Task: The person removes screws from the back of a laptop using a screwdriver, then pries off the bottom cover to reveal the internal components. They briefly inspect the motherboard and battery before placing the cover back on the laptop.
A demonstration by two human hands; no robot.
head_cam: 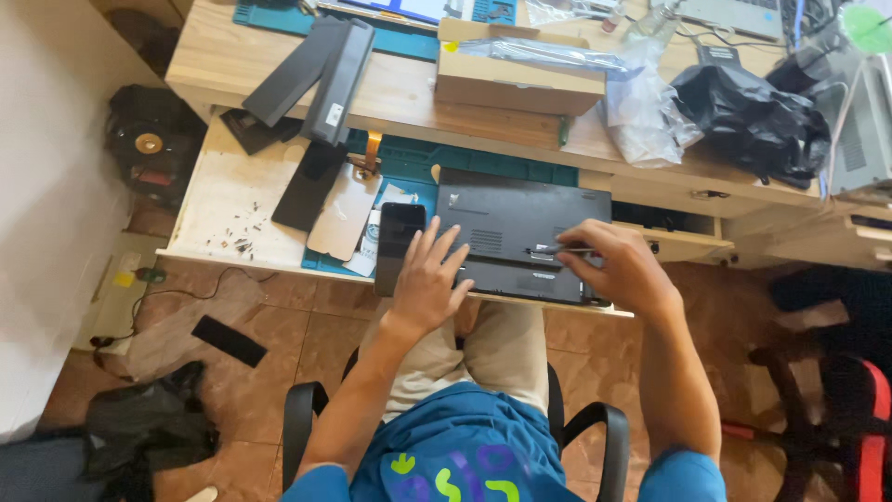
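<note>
My left hand (429, 276) is resting with fingers spread wide on the near left corner of the upturned black laptop (520, 232), holding nothing. My right hand (621, 265) is pinching a slim screwdriver (557, 249), its tip touching the laptop's underside. The laptop is lying on a teal mat (409, 172) on the pull-out shelf, at twelve o'clock from my knees. A dark phone (398, 244) is lying just beside the laptop at nine o'clock. A cardboard box (516, 84) is sitting on the desk at twelve o'clock, with black laptop batteries (321, 74) at eleven.
</note>
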